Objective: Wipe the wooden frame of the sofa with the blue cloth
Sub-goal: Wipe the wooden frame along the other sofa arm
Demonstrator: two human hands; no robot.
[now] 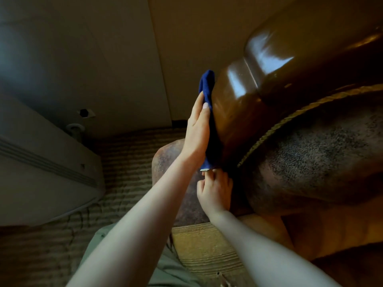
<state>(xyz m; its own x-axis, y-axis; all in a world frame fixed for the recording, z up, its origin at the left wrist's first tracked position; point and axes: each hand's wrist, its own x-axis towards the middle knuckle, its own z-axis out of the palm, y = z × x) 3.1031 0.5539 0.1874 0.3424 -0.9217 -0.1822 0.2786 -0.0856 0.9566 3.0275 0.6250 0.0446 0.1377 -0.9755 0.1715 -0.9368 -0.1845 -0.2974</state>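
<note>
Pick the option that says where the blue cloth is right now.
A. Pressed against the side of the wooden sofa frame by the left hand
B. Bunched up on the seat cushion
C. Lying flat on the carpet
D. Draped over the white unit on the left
A: the left hand lies flat, fingers straight, holding the blue cloth against the glossy wooden frame, while the right hand pinches the cloth's lower corner.

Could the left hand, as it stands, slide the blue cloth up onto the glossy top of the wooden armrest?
Probably yes. The left hand already presses the blue cloth flat against the side of the wooden frame, and nothing lies between it and the glossy top. The right hand is lower, at the cloth's bottom edge.
</note>
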